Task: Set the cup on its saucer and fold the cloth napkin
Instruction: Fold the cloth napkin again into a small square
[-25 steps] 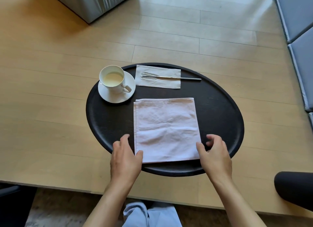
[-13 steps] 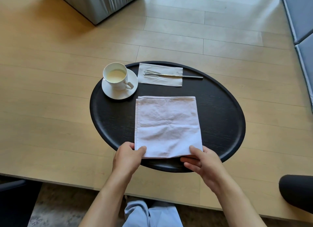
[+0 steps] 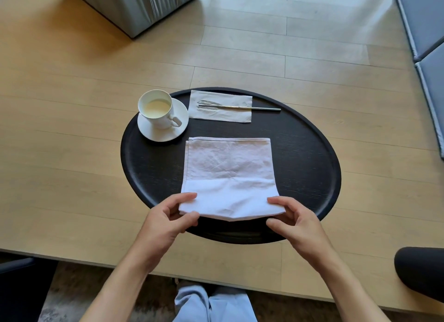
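On the near half of the black oval tray (image 3: 312, 158), the white cloth napkin (image 3: 228, 175) is lying flat over most of its area, with its near edge raised off the tray surface. The left hand (image 3: 165, 222) is pinching the near left corner of the napkin, thumb below and fingers on top. The right hand (image 3: 296, 222) is pinching the near right corner in the same manner. The two hands are standing apart, one at each end of the near edge, and that edge is sagging slightly between them. The far edge of the napkin is resting on the tray, square to the viewer, with a hem visible along the far and left sides.

Beyond the napkin's far left corner, the white cup (image 3: 157, 109) is sitting upright on its saucer (image 3: 153, 131), handle pointing to the near right, with a pale liquid inside. The saucer is resting on the far left part of the tray, just beside the napkin's corner but not touching it, as far as can be judged.

To the right of the saucer, a paper napkin (image 3: 221, 116) is lying flat at the far rim, and a metal fork (image 3: 240, 107) is lying across it with its handle extending right onto the bare tray. The tray is resting on a light wooden table (image 3: 72, 153).
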